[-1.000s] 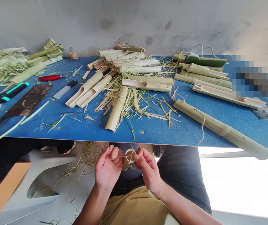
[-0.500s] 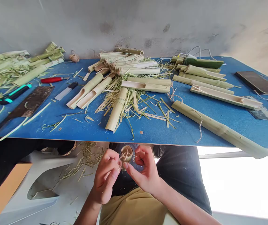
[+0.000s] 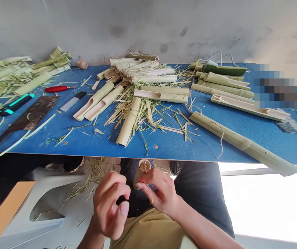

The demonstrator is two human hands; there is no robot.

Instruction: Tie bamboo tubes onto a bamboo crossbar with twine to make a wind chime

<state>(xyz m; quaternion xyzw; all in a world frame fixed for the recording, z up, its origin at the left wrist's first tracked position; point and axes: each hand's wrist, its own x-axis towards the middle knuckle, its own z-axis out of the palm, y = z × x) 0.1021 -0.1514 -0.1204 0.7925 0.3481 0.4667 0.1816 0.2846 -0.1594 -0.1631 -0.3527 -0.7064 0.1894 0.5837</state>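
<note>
A short bamboo tube (image 3: 140,175) stands tilted in my lap, with twine crossed over its open upper end. My right hand (image 3: 158,191) pinches the tube's side between thumb and fingers. My left hand (image 3: 109,204) is apart from the tube, to its lower left, with the fingers curled together. Any fine twine in those fingers is too thin to tell. The lower end of the tube is hidden behind my right hand.
Above my hands is the edge of a blue work board (image 3: 164,152), holding split bamboo lengths, a straw pile (image 3: 143,117), a cleaver (image 3: 34,112) and a red-handled knife (image 3: 57,89). A long bamboo pole (image 3: 241,143) juts past the board's edge. A white plastic chair (image 3: 52,186) sits at lower left.
My left hand has let go of the tube and dropped away to the lower left. The tube now leans in my right hand alone.
</note>
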